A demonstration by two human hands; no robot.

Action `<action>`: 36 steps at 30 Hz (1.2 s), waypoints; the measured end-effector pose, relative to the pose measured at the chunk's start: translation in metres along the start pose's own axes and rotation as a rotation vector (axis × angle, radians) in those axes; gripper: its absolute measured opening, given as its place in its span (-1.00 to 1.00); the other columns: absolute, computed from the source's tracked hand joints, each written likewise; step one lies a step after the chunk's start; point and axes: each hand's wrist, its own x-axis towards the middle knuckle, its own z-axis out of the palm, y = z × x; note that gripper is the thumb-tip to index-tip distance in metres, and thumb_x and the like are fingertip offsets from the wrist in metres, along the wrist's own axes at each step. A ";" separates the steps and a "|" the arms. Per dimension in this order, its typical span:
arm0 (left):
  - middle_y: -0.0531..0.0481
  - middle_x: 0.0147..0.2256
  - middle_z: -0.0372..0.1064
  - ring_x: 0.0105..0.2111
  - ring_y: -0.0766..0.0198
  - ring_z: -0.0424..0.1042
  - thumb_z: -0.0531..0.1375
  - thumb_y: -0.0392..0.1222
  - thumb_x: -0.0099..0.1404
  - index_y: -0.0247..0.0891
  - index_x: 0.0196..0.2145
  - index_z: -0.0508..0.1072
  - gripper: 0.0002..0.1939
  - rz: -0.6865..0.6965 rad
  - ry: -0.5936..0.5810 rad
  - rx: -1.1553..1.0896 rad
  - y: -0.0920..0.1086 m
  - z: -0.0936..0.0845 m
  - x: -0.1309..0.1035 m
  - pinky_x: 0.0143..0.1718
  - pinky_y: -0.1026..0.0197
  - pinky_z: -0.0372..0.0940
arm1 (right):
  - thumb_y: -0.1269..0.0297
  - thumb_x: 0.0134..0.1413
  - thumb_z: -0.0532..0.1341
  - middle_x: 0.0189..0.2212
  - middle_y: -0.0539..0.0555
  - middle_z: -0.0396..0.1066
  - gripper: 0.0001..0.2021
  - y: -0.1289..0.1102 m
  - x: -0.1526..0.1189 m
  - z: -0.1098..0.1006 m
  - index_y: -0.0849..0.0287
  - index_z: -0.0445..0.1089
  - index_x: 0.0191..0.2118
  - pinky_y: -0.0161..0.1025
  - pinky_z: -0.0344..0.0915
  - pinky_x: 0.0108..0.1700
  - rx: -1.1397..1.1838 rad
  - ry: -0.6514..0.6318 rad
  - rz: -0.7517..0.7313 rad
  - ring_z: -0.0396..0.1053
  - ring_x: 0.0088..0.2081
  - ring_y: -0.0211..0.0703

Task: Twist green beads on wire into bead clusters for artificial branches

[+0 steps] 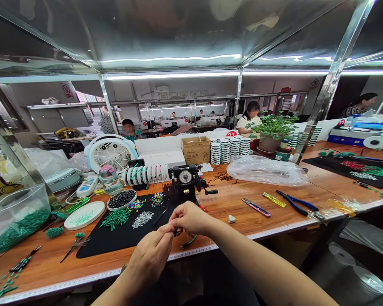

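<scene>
My left hand [151, 250] and my right hand [191, 219] meet over the bench's front edge, fingertips pinched together. A small dark thing [176, 233] shows between them, too hidden to name. Below my right hand lies a short piece of green cord [189, 242]; whether it joins what I hold, I cannot tell. Just beyond my hands stands a black hand-cranked winding machine [185, 180] with a round dial. To their left, a black mat [111, 244] bears green cord pieces [116, 218], small silvery parts [143, 219], coloured beads [157, 199] and a dish of black beads [122, 199].
A measuring tape [194, 252] runs along the bench edge. Thread snips [256, 207], a yellow-handled tool [274, 199] and pliers [296, 201] lie right. Behind stand a fan [111, 155], cord spools [147, 174], a cardboard box [195, 150] and a plant [271, 127]. Other people sit farther back.
</scene>
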 end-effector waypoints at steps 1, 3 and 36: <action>-0.12 -0.18 0.40 -0.19 0.19 0.40 0.03 -0.38 0.27 -0.23 -0.22 0.40 -0.80 -0.094 0.006 -0.102 0.003 -0.001 0.002 -0.16 0.19 0.29 | 0.56 -0.08 0.19 -0.65 -0.06 0.33 -0.87 -0.002 -0.004 0.001 0.25 0.43 -0.50 -0.39 0.23 -0.52 -0.005 0.045 -0.007 0.31 -0.58 -0.32; -0.06 -0.34 0.41 -0.34 0.22 0.39 0.06 -0.26 0.27 -0.23 -0.35 0.42 -0.86 -0.406 0.023 -0.378 0.010 -0.006 0.007 -0.30 0.23 0.29 | 0.50 -0.04 0.21 -0.50 0.00 0.36 -0.91 -0.006 -0.015 0.004 0.23 0.45 -0.42 -0.34 0.24 -0.38 -0.040 0.225 -0.063 0.32 -0.44 -0.28; 0.18 -0.68 0.05 -0.65 0.48 -0.12 0.30 -0.02 0.05 -0.35 -0.37 0.52 -0.69 -1.046 0.148 -1.320 0.025 0.019 0.029 -0.62 0.37 -0.12 | 0.23 0.02 0.17 -0.50 0.04 0.31 -0.83 0.009 -0.044 0.024 0.24 0.27 -0.43 -0.25 0.41 -0.55 0.488 0.457 0.052 0.43 -0.39 -0.07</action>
